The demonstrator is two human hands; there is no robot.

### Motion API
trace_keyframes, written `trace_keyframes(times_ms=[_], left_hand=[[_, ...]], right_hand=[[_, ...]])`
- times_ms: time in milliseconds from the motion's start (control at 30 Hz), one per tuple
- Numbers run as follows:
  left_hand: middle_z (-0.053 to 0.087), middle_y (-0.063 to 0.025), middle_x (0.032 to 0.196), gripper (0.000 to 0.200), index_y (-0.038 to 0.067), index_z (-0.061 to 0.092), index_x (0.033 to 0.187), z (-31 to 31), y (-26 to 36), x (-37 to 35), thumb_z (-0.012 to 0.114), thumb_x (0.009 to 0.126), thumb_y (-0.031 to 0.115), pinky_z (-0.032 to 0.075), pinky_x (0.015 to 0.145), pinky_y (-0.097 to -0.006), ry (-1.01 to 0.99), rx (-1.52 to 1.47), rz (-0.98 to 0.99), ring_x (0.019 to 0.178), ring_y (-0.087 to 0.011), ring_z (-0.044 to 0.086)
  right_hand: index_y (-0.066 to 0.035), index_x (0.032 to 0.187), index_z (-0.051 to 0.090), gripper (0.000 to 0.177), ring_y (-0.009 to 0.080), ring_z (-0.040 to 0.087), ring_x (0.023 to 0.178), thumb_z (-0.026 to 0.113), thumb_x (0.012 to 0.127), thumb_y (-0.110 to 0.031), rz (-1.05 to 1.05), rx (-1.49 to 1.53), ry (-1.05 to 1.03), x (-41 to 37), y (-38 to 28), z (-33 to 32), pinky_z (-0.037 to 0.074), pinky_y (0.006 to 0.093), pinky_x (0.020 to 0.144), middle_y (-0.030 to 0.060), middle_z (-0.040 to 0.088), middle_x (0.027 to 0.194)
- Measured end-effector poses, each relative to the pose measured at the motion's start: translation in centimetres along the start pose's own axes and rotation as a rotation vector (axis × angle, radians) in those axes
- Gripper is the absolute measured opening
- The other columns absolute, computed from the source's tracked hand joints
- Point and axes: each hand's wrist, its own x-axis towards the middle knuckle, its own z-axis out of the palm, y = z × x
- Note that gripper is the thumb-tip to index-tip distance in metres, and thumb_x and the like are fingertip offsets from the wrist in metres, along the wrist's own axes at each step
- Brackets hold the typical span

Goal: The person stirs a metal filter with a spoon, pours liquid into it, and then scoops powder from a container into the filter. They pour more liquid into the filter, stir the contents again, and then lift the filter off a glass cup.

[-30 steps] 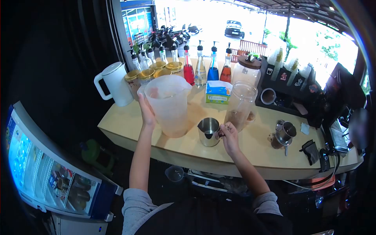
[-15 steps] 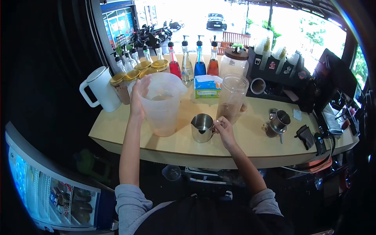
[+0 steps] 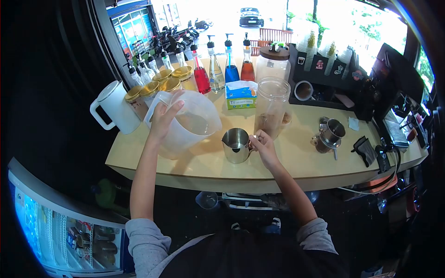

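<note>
A large translucent plastic pitcher (image 3: 185, 139) leans to the right over the counter, its spout toward a small steel milk jug. My left hand (image 3: 163, 119) is closed around its handle on the left side, thumb near the rim. Some liquid seems to be inside the pitcher. The steel milk jug (image 3: 237, 150) stands upright on the wood-coloured counter (image 3: 204, 167). With its fingers pinched on the jug's handle, my right hand (image 3: 263, 147) keeps to the jug's right side. A gap separates pitcher and jug.
Behind the jug stand a tall clear container (image 3: 271, 106) and a tissue pack (image 3: 241, 96). Pump bottles (image 3: 201, 76) and gold-lidded jars (image 3: 149, 89) line the back, beside a white jug (image 3: 119, 109). A metal drip filter (image 3: 332, 131) sits to the right.
The pitcher has gone from nearly upright to tilted rightward. My left hand has gone from flat against its side to gripping the handle. My right hand stays on the milk jug's handle.
</note>
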Motion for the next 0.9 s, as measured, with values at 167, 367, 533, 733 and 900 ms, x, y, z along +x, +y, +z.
trace_keyframes(times_ms=[167,367,533,733,900], left_hand=[[0.056,-0.0107,0.128,0.05,-0.001,0.052,0.128,0.6,0.6,-0.4,0.066,0.087,0.023,0.038,0.102,-0.0329,0.0,0.019,0.002,0.119,-0.0185,0.051],[0.057,-0.0117,0.126,0.05,-0.002,0.052,0.127,1.8,1.6,-0.7,0.067,0.086,0.022,0.039,0.101,-0.0322,0.011,0.092,0.011,0.118,-0.0188,0.052],[0.057,-0.0124,0.124,0.051,-0.002,0.052,0.127,2.0,1.7,-0.6,0.067,0.085,0.022,0.04,0.099,-0.0315,-0.003,0.108,0.004,0.115,-0.0188,0.053],[0.057,-0.0123,0.124,0.052,-0.003,0.052,0.127,1.9,1.7,-0.5,0.068,0.085,0.023,0.04,0.099,-0.0315,0.009,0.137,0.017,0.115,-0.0187,0.054],[0.057,-0.0123,0.124,0.051,-0.003,0.053,0.126,1.8,1.4,-0.6,0.068,0.085,0.024,0.04,0.099,-0.0317,0.007,0.146,0.024,0.115,-0.0188,0.054]], right_hand=[[-0.008,0.081,0.049,0.023,0.0055,0.055,0.066,0.063,0.093,-0.021,0.017,-0.001,-0.011,0.1,0.1,-0.1,0.043,0.0201,0.057,0.0001,0.058,0.072],[-0.008,0.083,0.05,0.02,0.0065,0.057,0.067,0.062,0.094,-0.019,0.024,0.02,-0.017,0.0,-0.1,-0.1,0.044,0.0203,0.057,0.0013,0.06,0.074],[-0.007,0.084,0.05,0.019,0.007,0.058,0.067,0.061,0.094,-0.018,0.015,0.014,-0.022,-0.1,-0.1,-0.1,0.044,0.0206,0.058,0.0016,0.06,0.074],[-0.007,0.084,0.05,0.019,0.007,0.057,0.067,0.061,0.094,-0.018,0.003,0.017,-0.032,0.0,0.0,-0.1,0.044,0.0206,0.057,0.0015,0.06,0.074],[-0.007,0.084,0.05,0.02,0.0066,0.056,0.066,0.062,0.093,-0.019,0.018,0.009,-0.033,0.1,0.1,-0.2,0.043,0.0204,0.057,0.0013,0.06,0.073]])
